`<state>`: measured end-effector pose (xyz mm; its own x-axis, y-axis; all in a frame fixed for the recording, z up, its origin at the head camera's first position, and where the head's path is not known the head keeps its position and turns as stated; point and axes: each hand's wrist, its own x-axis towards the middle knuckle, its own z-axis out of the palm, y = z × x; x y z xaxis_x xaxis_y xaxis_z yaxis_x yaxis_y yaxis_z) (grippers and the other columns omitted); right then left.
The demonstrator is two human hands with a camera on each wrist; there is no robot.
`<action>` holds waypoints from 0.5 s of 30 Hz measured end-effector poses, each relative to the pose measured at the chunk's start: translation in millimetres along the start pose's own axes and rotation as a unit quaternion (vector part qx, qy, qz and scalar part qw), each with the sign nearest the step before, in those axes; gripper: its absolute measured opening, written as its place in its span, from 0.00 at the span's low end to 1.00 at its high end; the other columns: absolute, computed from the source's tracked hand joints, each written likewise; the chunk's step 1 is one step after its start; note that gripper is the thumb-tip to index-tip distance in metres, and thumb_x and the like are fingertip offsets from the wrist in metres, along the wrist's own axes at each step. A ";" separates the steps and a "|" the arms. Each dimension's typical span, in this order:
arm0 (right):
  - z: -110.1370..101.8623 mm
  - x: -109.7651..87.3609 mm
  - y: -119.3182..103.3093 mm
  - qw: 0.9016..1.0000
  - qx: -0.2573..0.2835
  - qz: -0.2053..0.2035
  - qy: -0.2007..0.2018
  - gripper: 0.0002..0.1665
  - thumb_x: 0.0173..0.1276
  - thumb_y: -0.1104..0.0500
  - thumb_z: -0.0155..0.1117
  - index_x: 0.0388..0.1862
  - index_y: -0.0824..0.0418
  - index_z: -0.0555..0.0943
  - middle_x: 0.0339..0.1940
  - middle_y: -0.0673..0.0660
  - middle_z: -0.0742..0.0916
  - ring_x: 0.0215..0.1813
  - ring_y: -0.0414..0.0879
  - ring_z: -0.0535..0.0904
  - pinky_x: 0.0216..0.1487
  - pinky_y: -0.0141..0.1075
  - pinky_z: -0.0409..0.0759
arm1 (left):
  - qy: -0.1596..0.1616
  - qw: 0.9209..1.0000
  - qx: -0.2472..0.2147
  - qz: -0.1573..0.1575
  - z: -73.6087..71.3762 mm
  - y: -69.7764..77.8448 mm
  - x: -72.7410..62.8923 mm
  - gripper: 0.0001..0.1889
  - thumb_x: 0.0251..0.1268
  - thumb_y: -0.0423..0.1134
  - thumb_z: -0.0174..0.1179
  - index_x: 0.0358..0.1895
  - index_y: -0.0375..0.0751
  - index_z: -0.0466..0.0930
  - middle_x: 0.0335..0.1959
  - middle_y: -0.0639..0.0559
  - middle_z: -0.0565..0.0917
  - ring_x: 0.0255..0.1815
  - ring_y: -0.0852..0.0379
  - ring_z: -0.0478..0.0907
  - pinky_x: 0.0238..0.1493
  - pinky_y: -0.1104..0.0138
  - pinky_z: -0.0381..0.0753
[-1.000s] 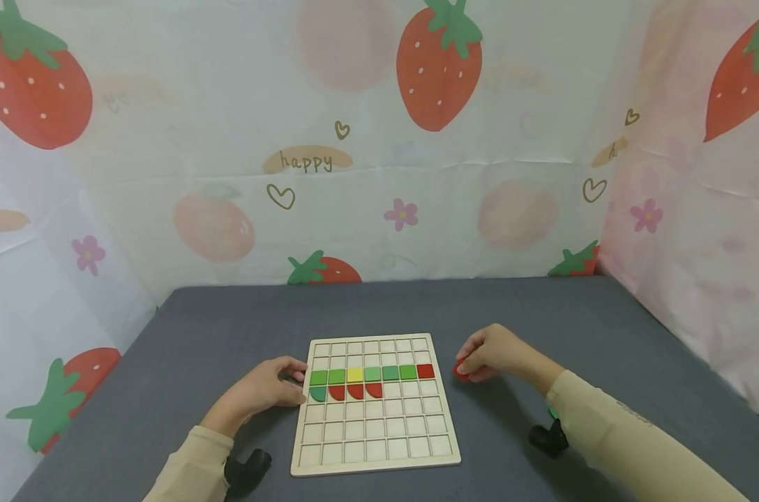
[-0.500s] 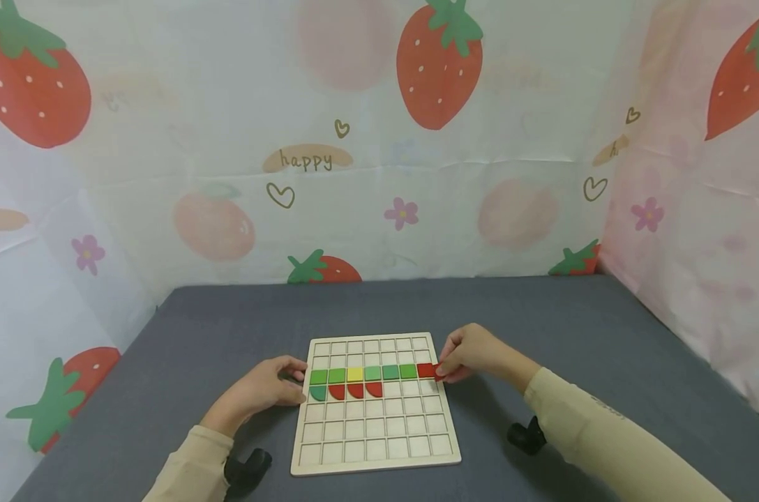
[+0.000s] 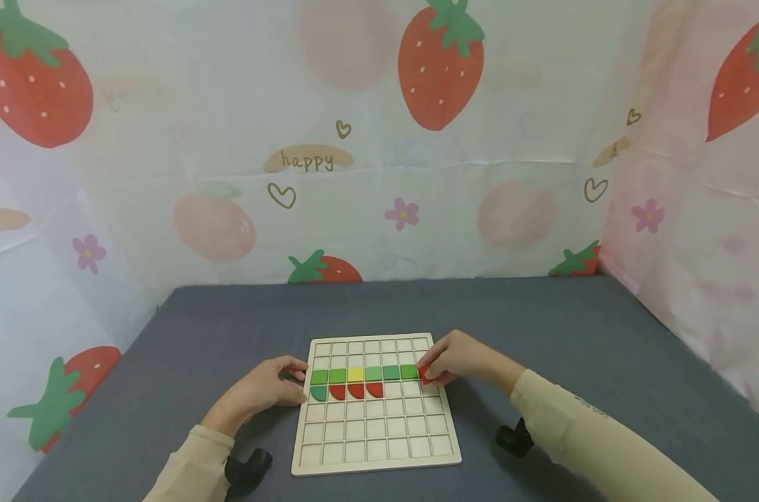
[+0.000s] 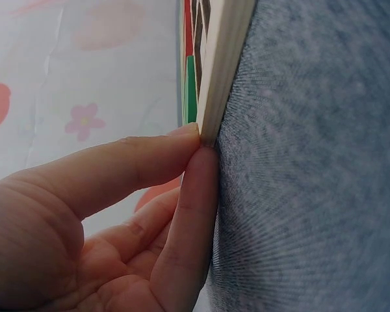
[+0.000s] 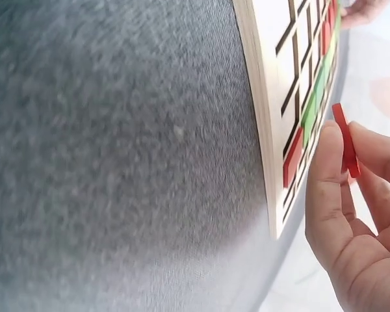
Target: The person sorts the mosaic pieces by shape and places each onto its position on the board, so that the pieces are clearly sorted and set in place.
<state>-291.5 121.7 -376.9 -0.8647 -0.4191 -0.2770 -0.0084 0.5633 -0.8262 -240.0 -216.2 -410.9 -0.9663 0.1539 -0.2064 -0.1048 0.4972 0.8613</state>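
A pale wooden grid board lies on the table. My left hand is at its left side; in the left wrist view the thumb and a finger pinch the board's edge. My right hand is over the board's right edge, pinching a thin red tile between thumb and fingers, raised above the board. One row carries green squares, a yellow square and, at its right end, a red square. Below it sit a green rounded piece and three red rounded pieces.
A dark grey cloth covers the table. Behind and at the sides hangs a strawberry-printed curtain. Black wrist mounts stick out under both sleeves, close to the cloth.
My right hand has moved left with the red tile, from beside the board to over the right end of the coloured row. My left hand has stayed at the board's left edge.
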 end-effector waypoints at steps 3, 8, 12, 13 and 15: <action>3.2 1.7 -0.2 1.000 0.013 0.002 0.001 0.11 0.63 0.69 0.67 0.44 0.69 0.87 0.40 0.59 0.89 0.36 0.45 0.88 0.41 0.39 0.87 | -0.005 1.000 -0.004 -0.001 -0.3 0.8 0.7 0.30 0.55 0.25 0.66 0.64 0.24 0.70 0.47 0.40 0.75 0.43 0.54 0.78 0.43 0.62 0.83; 8.9 5.8 -1.4 0.999 0.042 0.012 0.012 0.09 0.61 0.68 0.70 0.41 0.69 0.87 0.37 0.60 0.89 0.32 0.46 0.88 0.38 0.39 0.87 | -0.004 1.000 -0.005 -0.006 -0.8 0.1 2.0 0.30 0.55 0.25 0.66 0.64 0.25 0.70 0.48 0.40 0.75 0.43 0.54 0.78 0.43 0.62 0.83; 13.9 9.9 -2.4 0.998 0.054 0.018 0.026 0.07 0.59 0.68 0.72 0.37 0.68 0.87 0.35 0.59 0.89 0.30 0.46 0.87 0.35 0.38 0.87 | 0.000 1.000 -0.003 -0.003 -0.9 -0.6 1.6 0.31 0.55 0.26 0.67 0.64 0.25 0.70 0.48 0.40 0.75 0.43 0.54 0.78 0.43 0.62 0.83; 15.2 11.2 -2.4 0.998 0.053 0.018 0.029 0.07 0.58 0.68 0.72 0.37 0.67 0.88 0.35 0.59 0.89 0.30 0.45 0.87 0.34 0.37 0.87 | -0.001 1.000 -0.001 -0.002 -0.9 -1.0 1.7 0.31 0.55 0.26 0.67 0.64 0.25 0.70 0.48 0.40 0.75 0.43 0.54 0.78 0.43 0.62 0.83; 18.0 13.4 -2.6 0.998 0.046 0.017 0.035 0.06 0.57 0.67 0.74 0.35 0.66 0.88 0.35 0.58 0.89 0.29 0.44 0.86 0.32 0.36 0.86 | 0.001 1.000 0.002 -0.001 -0.8 -2.0 2.1 0.31 0.55 0.26 0.67 0.63 0.24 0.70 0.48 0.40 0.74 0.43 0.55 0.77 0.42 0.63 0.83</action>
<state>-294.0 101.8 -387.4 -0.8965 -0.3484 -0.2738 0.0655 0.5070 -0.8594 -242.0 -217.5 -412.6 -0.9664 0.1525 -0.2069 -0.1051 0.5000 0.8596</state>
